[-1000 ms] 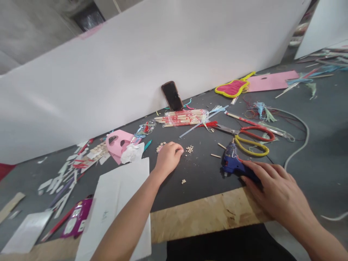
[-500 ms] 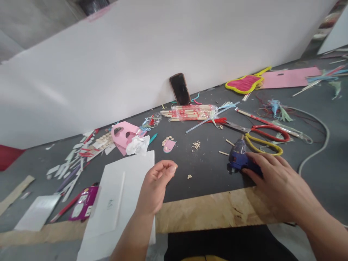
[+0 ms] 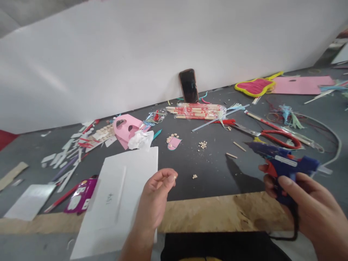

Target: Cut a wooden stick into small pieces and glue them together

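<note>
My right hand [image 3: 301, 195] is wrapped round the handle of a blue glue gun [image 3: 285, 161], which is lifted off the dark table with its nozzle to the left. Near the middle, my left hand [image 3: 159, 192] is pinched on a tiny pale piece [image 3: 175, 177] at the fingertips. A small pink heart-shaped piece [image 3: 174, 143] lies beyond it, with round beige bits along its upper left edge. To its right are a loose pile of small beige bits [image 3: 202, 145] and, nearer me, a smaller cluster [image 3: 194, 177].
Red-handled scissors [image 3: 282, 139], packaged sticks [image 3: 198, 111] and a leaning phone [image 3: 189, 86] are at the back. White boards [image 3: 116, 195], a pink cutout [image 3: 126, 128], a purple packet [image 3: 81, 195] and scraps lie left. Two short sticks [image 3: 231, 155] lie left of the glue gun.
My right hand has picked the glue gun up from the table and turned it, moving right. My left hand keeps its pinch. The view has shifted slightly.
</note>
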A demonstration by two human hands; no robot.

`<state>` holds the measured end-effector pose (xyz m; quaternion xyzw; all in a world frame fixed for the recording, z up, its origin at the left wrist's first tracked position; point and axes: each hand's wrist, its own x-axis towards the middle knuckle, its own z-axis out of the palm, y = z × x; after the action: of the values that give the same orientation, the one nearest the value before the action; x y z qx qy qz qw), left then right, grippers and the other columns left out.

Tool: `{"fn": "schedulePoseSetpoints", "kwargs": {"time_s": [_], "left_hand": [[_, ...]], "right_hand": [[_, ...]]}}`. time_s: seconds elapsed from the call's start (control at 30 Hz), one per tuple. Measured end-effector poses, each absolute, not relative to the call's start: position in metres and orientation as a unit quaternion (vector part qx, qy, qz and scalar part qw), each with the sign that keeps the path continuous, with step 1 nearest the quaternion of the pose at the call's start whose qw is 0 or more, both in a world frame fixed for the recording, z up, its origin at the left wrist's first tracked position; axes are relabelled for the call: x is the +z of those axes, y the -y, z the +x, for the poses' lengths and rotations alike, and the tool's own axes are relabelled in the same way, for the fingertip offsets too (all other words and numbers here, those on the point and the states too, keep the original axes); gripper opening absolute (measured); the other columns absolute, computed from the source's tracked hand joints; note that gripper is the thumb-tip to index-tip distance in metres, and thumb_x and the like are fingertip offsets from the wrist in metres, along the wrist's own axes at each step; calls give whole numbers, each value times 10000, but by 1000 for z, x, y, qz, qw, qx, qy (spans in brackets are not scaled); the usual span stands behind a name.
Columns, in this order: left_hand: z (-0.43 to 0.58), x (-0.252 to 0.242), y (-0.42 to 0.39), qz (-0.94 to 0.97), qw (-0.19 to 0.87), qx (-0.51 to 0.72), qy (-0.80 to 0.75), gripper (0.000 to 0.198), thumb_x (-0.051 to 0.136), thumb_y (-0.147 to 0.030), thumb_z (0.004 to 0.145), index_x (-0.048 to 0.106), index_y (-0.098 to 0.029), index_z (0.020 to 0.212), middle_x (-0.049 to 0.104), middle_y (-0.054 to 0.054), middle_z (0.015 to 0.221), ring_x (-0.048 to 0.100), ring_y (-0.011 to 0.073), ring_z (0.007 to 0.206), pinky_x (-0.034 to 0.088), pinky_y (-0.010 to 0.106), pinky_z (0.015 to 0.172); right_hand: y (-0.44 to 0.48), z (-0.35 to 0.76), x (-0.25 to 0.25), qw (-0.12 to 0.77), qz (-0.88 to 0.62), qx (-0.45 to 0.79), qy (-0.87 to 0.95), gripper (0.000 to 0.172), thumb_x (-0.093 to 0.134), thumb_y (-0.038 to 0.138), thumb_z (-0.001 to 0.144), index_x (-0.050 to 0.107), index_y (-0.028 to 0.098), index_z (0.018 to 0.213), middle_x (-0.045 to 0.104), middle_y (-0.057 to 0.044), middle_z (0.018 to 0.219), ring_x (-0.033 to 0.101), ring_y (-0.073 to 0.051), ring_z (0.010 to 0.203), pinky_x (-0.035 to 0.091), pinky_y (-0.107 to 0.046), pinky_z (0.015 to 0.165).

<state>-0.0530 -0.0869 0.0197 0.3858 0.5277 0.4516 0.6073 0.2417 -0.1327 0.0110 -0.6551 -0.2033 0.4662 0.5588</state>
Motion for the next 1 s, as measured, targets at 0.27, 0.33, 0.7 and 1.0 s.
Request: {"fn": "schedulePoseSetpoints", "kwargs": {"time_s": [0.27,0.33,0.7,1.0], "left_hand": [[-57,15,90,381,617,445,-526,202,681,-387,781,628,-192,772,539,3,859,433,129,761,328,273,741],[-58,15,90,378,618,450,-522,203,679,-386,782,625,-190,768,535,3,853,432,131,762,328,276,742],[-55,13,92,370,625,460,-511,178,680,-362,787,632,-193,759,546,0,841,440,126,759,340,270,744],[-42,14,93,311,673,491,-458,134,694,-314,782,659,-188,754,554,11,816,477,124,760,382,256,708]], "right_hand": [[135,228,2,526,-663,485,222,457,805,492,597,666,163,883,618,-25,642,521,-108,506,415,-169,426],[135,225,4,530,-663,483,216,431,791,492,624,659,169,878,613,-25,646,516,-108,508,406,-170,421],[133,226,0,509,-664,470,281,389,771,487,641,636,171,824,611,-27,617,519,-124,502,389,-194,418],[140,214,8,533,-660,448,284,388,731,517,680,665,170,841,617,-33,626,521,-129,530,427,-196,467]]}}
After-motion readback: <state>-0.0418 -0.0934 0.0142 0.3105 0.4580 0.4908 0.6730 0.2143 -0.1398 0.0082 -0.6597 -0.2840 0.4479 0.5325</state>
